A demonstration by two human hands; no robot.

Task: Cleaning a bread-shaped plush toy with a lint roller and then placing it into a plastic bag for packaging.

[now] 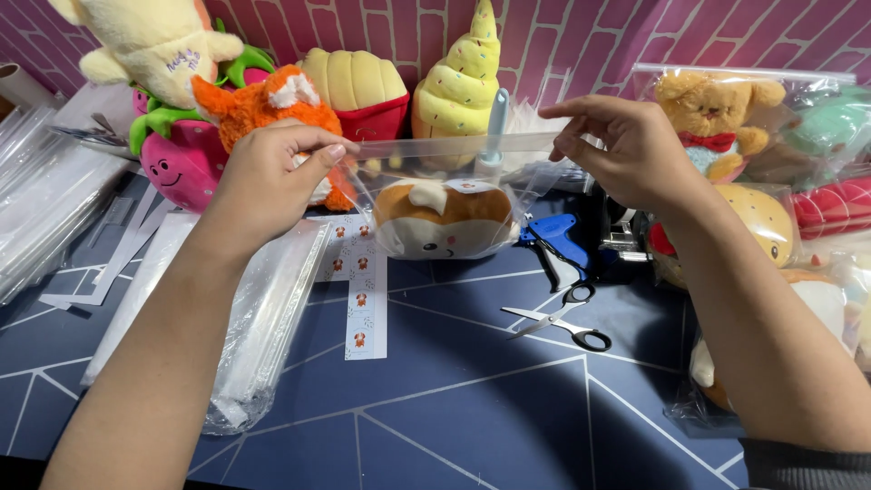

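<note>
— What have you got hold of?

— A clear plastic bag (445, 195) with a round brown-and-white plush toy (443, 220) in it. I hold it up above the bench (454, 417), stretched by its top edge between both hands. The toy hangs at the bottom of the bag, face toward me.

— How does each grip stand?

— My left hand (272, 172) is pressed together on the left end of the bag's top strip, thumb over curled fingers. My right hand (626, 150) pinches the right end between thumb and fingertips, the other fingers loosely bent.

— What lies under the bag?

— A strip of small stickers (361, 295) with little orange figures lies on the bench just below it. To the right lie a blue tagging gun (555, 238) and, nearer to me, a pair of scissors (561, 318) with black handles, blades apart.

— And to the left?

— A stack of clear bags (263, 318) lies under my left forearm, with more flat plastic sleeves (45, 209) beyond it at the bench's left edge.

— Behind?

— Plush toys in a row against the pink brick wall (581, 36): a pink strawberry (181, 159), an orange fox (263, 104), a yellow shell-shaped cushion (356, 91) and a yellow ice-cream swirl (458, 86). On the right, a bagged teddy bear (712, 118) sits atop other bagged toys.
</note>
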